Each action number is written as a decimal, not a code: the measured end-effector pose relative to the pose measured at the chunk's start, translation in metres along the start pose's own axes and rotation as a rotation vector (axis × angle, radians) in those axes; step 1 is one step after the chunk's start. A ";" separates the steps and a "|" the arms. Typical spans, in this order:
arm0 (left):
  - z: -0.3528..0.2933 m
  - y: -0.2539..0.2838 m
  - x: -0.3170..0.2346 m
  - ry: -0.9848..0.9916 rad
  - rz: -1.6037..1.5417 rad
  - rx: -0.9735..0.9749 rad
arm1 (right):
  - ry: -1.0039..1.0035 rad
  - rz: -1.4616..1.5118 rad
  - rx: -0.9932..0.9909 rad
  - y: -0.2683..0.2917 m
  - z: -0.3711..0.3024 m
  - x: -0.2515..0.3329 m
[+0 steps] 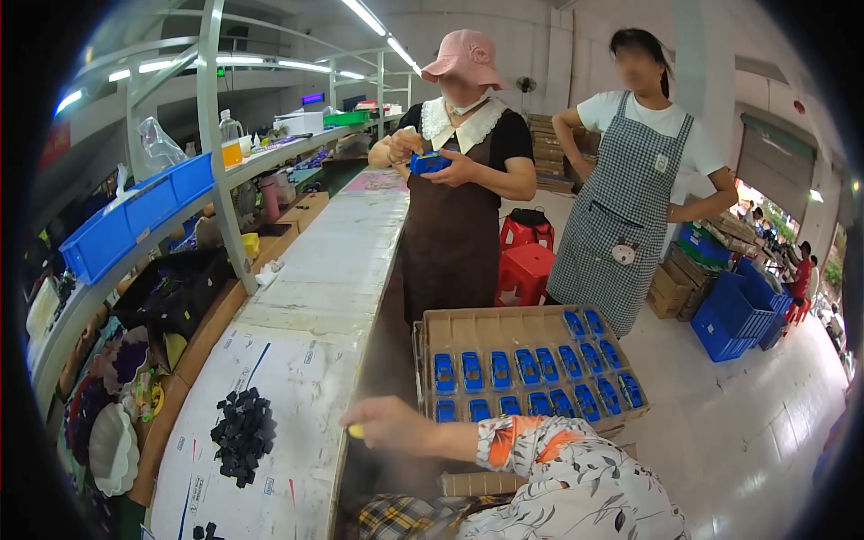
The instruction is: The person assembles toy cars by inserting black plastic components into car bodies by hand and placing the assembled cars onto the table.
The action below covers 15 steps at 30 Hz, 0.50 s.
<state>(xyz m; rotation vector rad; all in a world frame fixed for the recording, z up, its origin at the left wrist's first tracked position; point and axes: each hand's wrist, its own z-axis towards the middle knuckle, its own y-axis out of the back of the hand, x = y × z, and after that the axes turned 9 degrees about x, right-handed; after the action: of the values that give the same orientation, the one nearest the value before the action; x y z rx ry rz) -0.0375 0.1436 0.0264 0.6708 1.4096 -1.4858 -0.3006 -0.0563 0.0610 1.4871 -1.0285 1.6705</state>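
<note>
My right hand (387, 427) reaches in from the right in a white floral sleeve, over the near edge of the long workbench (310, 396). Its fingers are bent together and slightly blurred, with a small yellow bit (356, 431) at the tips; whether it is held or worn on a finger is unclear. On the bench beyond lies a pile of small black square pieces (243, 436), with a few more at the bottom edge. Beside my arm stands a cardboard tray (531, 328) holding rows of blue toy cars (499, 369). My left hand is out of view.
Across the tray a person in a pink hat (463, 56) holds a blue toy car (429, 163); another in a checked apron (612, 225) stands beside. Red stools (525, 270) stand behind. Blue bins (135, 220) sit on the metal rack along the bench's left.
</note>
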 end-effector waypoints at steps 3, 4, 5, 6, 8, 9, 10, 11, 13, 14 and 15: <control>-0.002 -0.007 0.001 -0.013 0.030 -0.029 | -0.068 0.101 0.152 -0.019 0.000 -0.005; -0.003 -0.008 0.002 -0.013 0.033 -0.029 | -0.064 0.160 0.197 -0.027 -0.001 -0.007; -0.004 -0.008 0.002 -0.018 0.031 -0.026 | -0.066 0.182 0.240 -0.034 0.000 -0.010; -0.006 -0.008 0.003 -0.022 0.028 -0.025 | -0.071 0.202 0.284 -0.042 0.000 -0.015; -0.005 -0.016 0.000 0.023 0.015 -0.047 | -0.089 0.259 0.363 -0.052 0.001 -0.020; -0.005 -0.020 -0.002 0.065 0.004 -0.081 | -0.078 0.281 0.397 -0.059 -0.001 -0.017; -0.004 -0.023 -0.003 0.070 0.006 -0.076 | -0.077 0.284 0.390 -0.063 -0.001 -0.016; -0.004 -0.024 -0.004 0.081 0.013 -0.112 | -0.072 0.286 0.421 -0.067 0.000 -0.017; -0.010 -0.025 -0.006 0.098 0.036 -0.195 | -0.161 0.305 0.505 -0.079 -0.003 -0.011; -0.009 -0.026 -0.004 0.066 0.018 -0.189 | -0.181 0.322 0.527 -0.079 -0.002 -0.010; -0.014 -0.029 -0.006 0.036 0.018 -0.204 | -0.184 0.270 0.557 -0.083 -0.001 -0.013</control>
<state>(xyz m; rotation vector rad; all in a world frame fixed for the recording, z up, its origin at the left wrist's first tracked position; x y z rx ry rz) -0.0643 0.1551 0.0419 0.5835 1.5534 -1.3000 -0.2264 -0.0160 0.0583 1.9516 -0.9321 2.1676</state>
